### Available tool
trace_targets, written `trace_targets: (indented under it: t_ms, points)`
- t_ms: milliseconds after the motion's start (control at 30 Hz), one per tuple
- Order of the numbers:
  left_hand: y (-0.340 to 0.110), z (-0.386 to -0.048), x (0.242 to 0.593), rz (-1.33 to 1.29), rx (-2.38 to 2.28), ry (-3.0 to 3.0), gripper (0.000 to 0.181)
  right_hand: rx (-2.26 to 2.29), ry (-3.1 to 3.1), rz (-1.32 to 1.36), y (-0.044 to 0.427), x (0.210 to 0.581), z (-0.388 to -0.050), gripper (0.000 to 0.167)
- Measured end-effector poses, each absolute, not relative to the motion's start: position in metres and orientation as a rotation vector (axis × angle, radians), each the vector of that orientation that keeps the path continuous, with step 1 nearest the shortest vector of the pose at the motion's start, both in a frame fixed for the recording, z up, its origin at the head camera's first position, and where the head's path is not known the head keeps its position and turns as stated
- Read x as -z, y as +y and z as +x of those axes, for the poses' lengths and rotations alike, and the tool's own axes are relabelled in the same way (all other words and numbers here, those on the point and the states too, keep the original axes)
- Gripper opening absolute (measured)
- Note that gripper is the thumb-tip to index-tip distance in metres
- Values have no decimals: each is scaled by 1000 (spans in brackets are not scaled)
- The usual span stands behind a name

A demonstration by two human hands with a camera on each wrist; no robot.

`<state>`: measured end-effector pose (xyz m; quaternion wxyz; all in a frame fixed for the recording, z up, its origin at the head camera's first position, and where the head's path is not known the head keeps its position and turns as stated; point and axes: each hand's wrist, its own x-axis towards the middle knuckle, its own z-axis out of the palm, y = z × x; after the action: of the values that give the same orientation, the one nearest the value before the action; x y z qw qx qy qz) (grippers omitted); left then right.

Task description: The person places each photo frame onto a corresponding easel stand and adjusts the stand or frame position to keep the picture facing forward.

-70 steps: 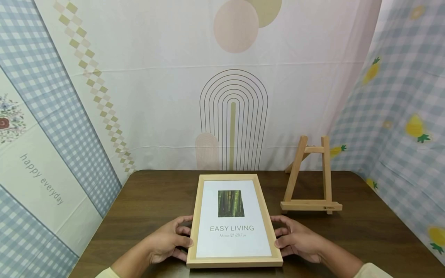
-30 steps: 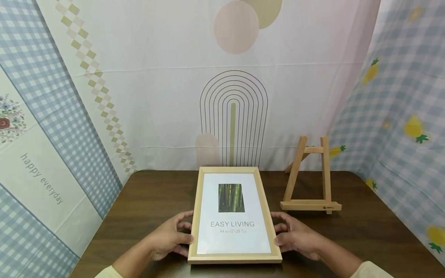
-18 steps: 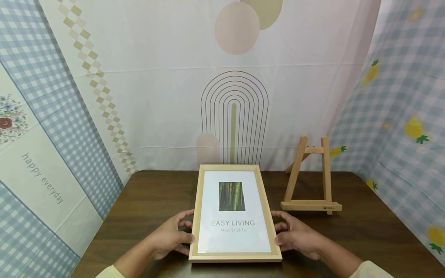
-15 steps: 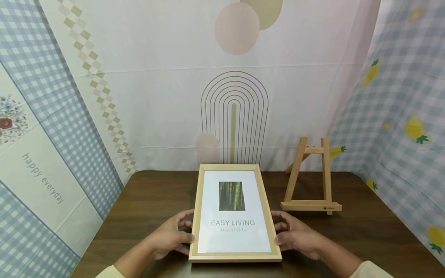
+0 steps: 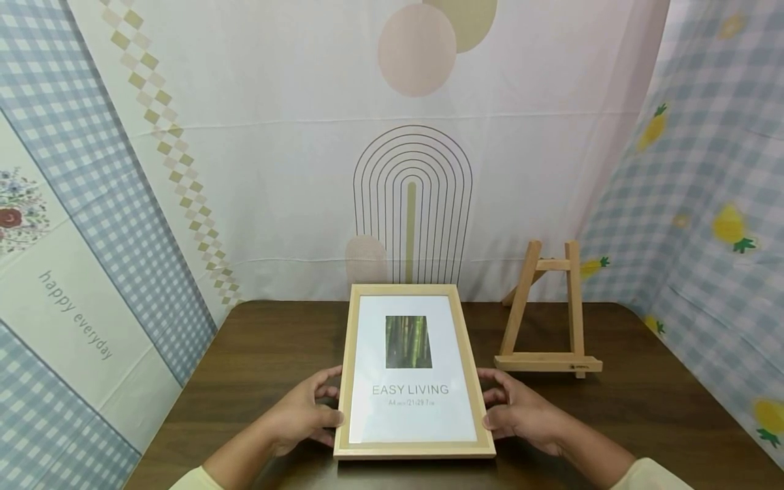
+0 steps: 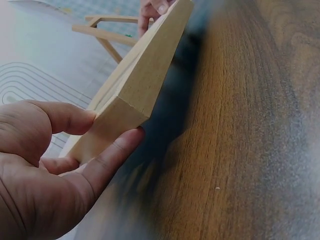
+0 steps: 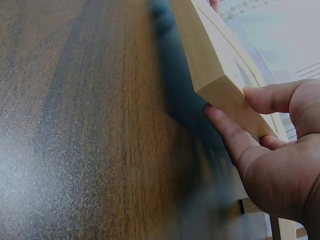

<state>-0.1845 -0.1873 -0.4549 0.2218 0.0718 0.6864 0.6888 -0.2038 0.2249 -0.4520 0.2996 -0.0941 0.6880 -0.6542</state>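
Observation:
A light wooden picture frame (image 5: 416,415) with a white "EASY LIVING" insert and a small bamboo photo is held between both hands, its far end tilted up. My left hand (image 5: 306,413) grips its left side near the lower corner, thumb on the front edge. On the opposite side my right hand (image 5: 525,415) grips it the same way. The left wrist view shows the picture frame (image 6: 150,75) raised off the tabletop, with a finger under its corner. A gap and dark shadow also lie below the picture frame (image 7: 205,55) in the right wrist view.
A small wooden tabletop easel (image 5: 548,361) stands at the right rear of the dark wood table (image 5: 269,347). Patterned cloths hang close behind the table, a white curtain (image 5: 275,204) at the back and blue checked cloth (image 5: 698,272) at the right.
The picture frame's far edge has risen higher against the back curtain, and its near edge has moved slightly up and away. Both hands keep their grip and have shifted slightly with it. The easel has not moved.

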Motion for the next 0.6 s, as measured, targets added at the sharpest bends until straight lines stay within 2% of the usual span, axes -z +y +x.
trace_targets:
  t_ms: [600]
  points:
    - [-186, -186, 454, 238, -1918, 1887, 92, 1729, 1901, -257, 223, 449, -204, 90]
